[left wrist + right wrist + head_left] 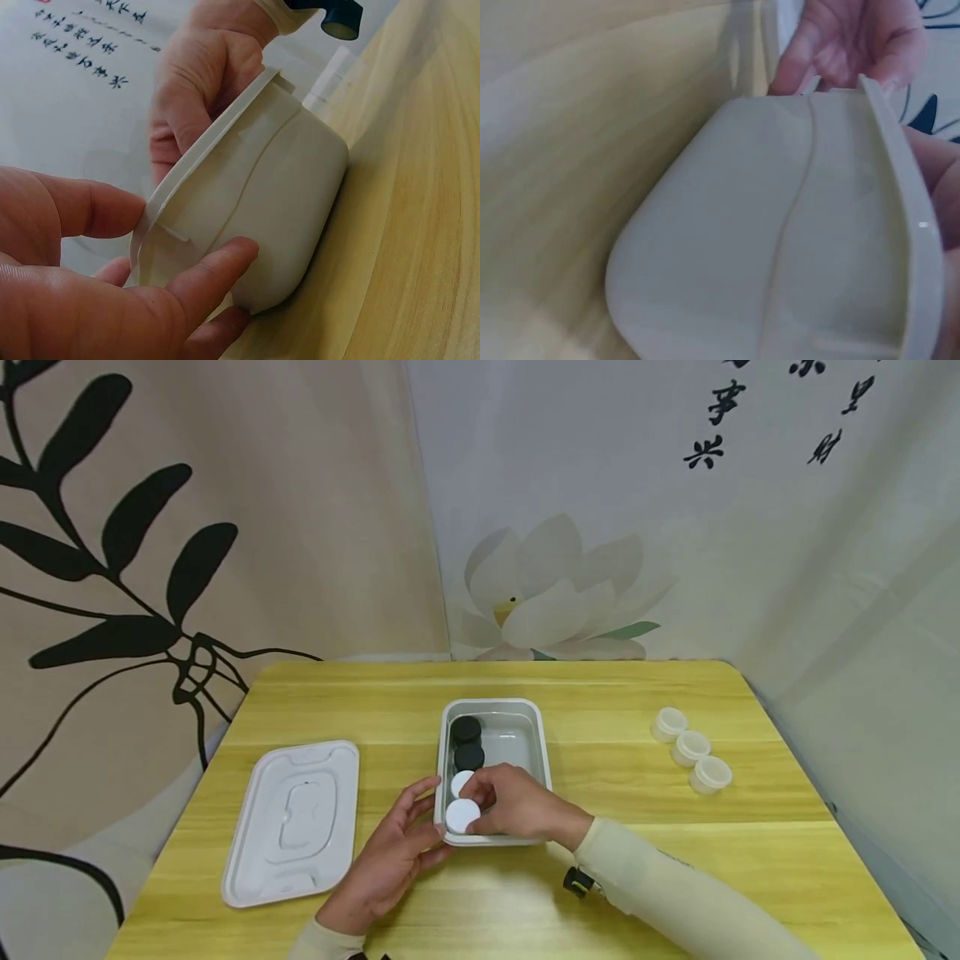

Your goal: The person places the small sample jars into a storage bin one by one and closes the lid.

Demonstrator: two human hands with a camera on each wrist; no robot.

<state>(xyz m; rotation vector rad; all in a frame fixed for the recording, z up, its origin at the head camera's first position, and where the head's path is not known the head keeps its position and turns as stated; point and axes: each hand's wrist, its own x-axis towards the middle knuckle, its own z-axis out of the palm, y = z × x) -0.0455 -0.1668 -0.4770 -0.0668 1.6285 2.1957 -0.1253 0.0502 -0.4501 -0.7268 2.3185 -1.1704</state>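
On the wooden table stands a pale grey plastic box (517, 714). Along its left side lie two black round-topped pieces (466, 729) and two white ones. My right hand (517, 797) reaches inside and pinches the nearest white round piece (462, 815) between thumb and fingers. Just behind it, another white round piece (460, 783) is partly covered by the fingers. Against the box's near left corner rests my left hand (397, 856). In the left wrist view its fingers (217, 270) touch the outer wall and rim, extended. The right wrist view shows mostly the box's outer wall (727, 225).
A white lid (270, 868) lies flat to the left of the box. Toward the right edge, three small translucent lidded cups (690, 747) stand in a slanting row. Behind the table (615, 877) hangs a printed curtain (337, 527).
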